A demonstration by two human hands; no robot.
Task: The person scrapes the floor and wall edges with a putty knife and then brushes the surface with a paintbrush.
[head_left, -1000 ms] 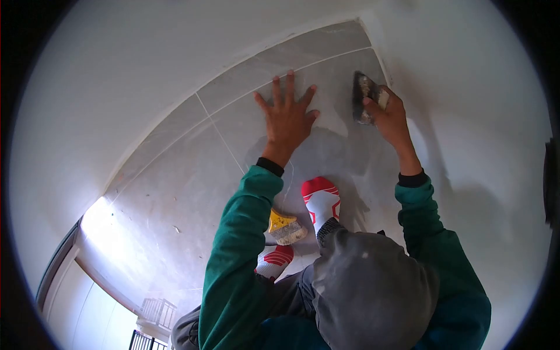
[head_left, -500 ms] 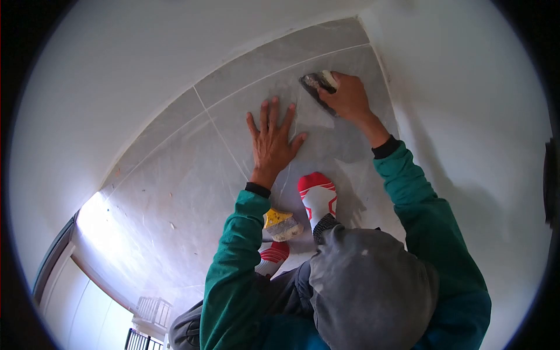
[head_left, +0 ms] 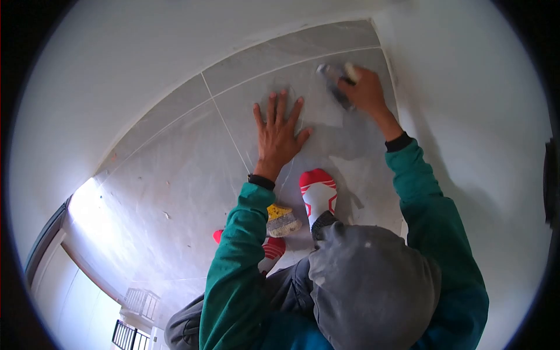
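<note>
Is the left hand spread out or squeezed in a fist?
Spread out: the left hand is on the floor, with gaps showing between its fingers.

My feed is showing green sleeves (head_left: 238,227), black cuffs (head_left: 261,181), red-striped white socks (head_left: 319,197), grey tiles (head_left: 181,157), a yellow-grey brush (head_left: 282,221) at six o'clock.

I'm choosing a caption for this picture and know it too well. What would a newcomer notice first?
Probably the red-toed sock, vivid against the grey floor, with a yellow-and-grey brush lying beside it. Then the hands: the left hand spread wide on the floor, and, nearer the corner, the right hand holding a dark tool, too blurred to identify.
</note>
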